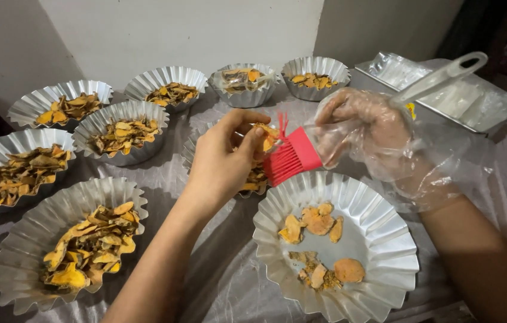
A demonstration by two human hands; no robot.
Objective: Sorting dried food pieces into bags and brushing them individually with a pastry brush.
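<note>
Nine fluted metal dishes show on the bench (217, 281), which is draped in a pale shiny sheet. Nearest the camera on the right sits the fluted dish (379, 233) holding only a few orange-yellow dried slices (319, 221). Fuller dishes of the same slices ring the left and far side, such as the dish at lower left (26, 251). A metal tray (385, 72) of clear plastic stands at far right. The right hand (373, 137), in a loose clear plastic glove, grips the white handle of a red silicone brush (292, 157). The bare left hand (223, 161) pinches a single slice (267, 136) between thumb and fingers, just beside the bristles, above a half-hidden dish.
</note>
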